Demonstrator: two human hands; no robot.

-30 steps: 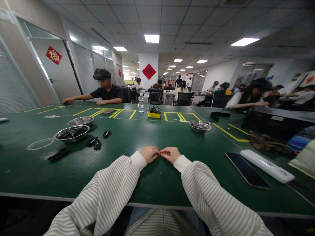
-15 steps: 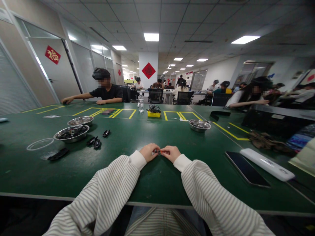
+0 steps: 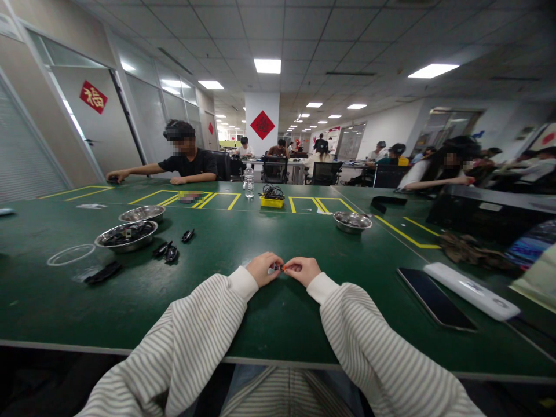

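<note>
Left hand (image 3: 262,270) and right hand (image 3: 303,271) together, both pinching one small red-and-grey part (image 3: 278,268). They rest on the tabletop (image 3: 278,330) near its front edge, likely for steadiness.

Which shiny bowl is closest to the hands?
The metal bowl on the right, alone beside the yellow tape lines, is nearest the hands. The other two bowls sit together farther off on the left.

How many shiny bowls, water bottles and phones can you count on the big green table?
Metal bowls: 3
Water bottle: 1
Phone: 1
Total: 5
</note>
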